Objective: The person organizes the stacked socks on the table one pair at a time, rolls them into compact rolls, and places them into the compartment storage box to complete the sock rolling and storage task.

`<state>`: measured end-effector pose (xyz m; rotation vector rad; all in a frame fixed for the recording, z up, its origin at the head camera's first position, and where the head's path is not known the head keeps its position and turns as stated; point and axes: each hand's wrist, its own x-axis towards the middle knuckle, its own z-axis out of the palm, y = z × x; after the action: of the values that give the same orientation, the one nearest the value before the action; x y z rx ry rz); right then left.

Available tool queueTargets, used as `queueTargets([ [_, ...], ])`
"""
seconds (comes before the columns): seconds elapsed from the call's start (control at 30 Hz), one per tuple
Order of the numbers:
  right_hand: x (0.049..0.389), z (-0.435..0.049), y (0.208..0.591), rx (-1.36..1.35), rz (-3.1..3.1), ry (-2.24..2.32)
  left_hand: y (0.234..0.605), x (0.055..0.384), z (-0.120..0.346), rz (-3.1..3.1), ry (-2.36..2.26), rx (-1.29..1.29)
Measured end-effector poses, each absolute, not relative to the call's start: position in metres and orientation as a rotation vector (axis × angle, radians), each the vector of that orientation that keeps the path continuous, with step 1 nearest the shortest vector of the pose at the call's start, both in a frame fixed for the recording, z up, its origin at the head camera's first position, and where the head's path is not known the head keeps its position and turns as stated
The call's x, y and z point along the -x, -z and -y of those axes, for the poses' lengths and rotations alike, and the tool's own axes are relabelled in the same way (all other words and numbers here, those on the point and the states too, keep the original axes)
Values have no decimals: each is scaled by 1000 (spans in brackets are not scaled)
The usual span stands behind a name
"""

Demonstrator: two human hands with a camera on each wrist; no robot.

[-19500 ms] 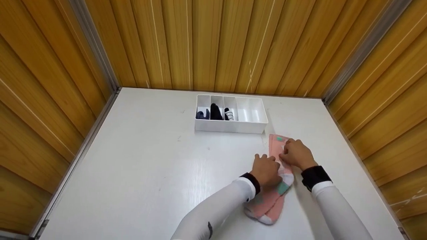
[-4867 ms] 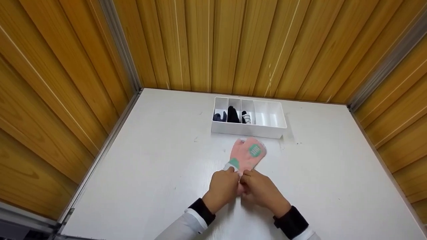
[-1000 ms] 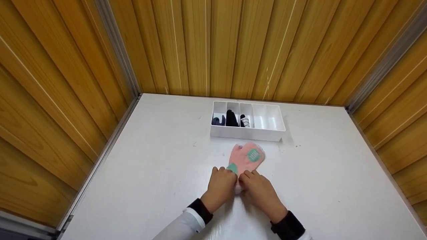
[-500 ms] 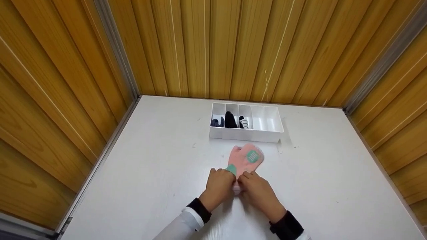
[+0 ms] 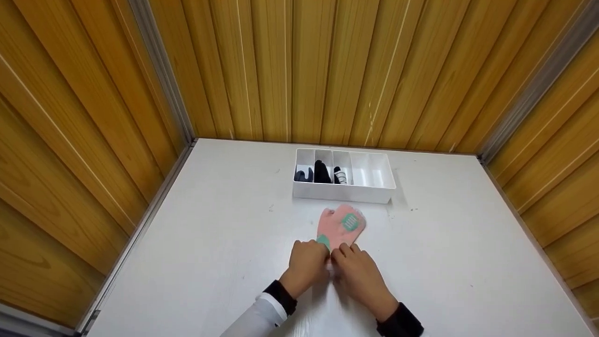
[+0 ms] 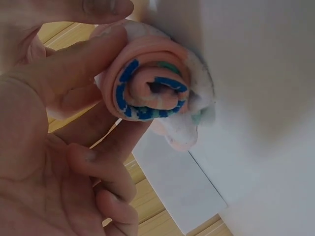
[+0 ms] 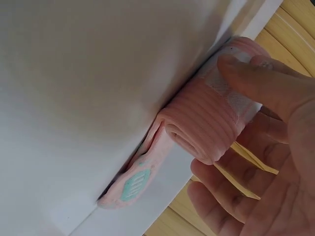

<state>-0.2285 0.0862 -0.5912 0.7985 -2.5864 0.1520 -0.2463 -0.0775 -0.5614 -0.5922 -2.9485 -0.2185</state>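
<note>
A pair of pink socks (image 5: 333, 229) with green and white patches lies on the white table, partly rolled up at the near end. The toe part stretches flat toward the box. In the left wrist view the roll (image 6: 147, 93) shows its spiral end with blue marks. My left hand (image 5: 306, 263) grips the left end of this roll between thumb and fingers. On the other end, my right hand (image 5: 361, 276) holds it, thumb on the near side and fingers curled round the far side; the right wrist view shows the ribbed roll (image 7: 206, 113) touching the table.
Just beyond the socks stands a white divided box (image 5: 344, 191). Its left compartments hold a dark blue item (image 5: 304, 175), a black item (image 5: 322, 172) and a black-and-white striped item (image 5: 339, 175). Wood-pattern walls (image 5: 304, 70) close in the table at the back and both sides.
Earlier the socks lay stretched out at the right; they have since been moved to the middle and partly rolled up. Over the last second both hands have stayed on the roll, moving only slightly.
</note>
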Motion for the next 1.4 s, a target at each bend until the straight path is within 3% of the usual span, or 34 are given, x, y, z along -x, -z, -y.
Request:
queueTargets([
  [0.57, 234, -90, 594, -844, 2632, -450, 564, 240, 76, 2859, 55, 608],
  [1.07, 232, -84, 597, -864, 2569, -188, 559, 258, 83, 3081, 425, 609],
  [1.4, 236, -86, 594, -866, 2552, -271, 563, 248, 88, 2919, 388, 620],
])
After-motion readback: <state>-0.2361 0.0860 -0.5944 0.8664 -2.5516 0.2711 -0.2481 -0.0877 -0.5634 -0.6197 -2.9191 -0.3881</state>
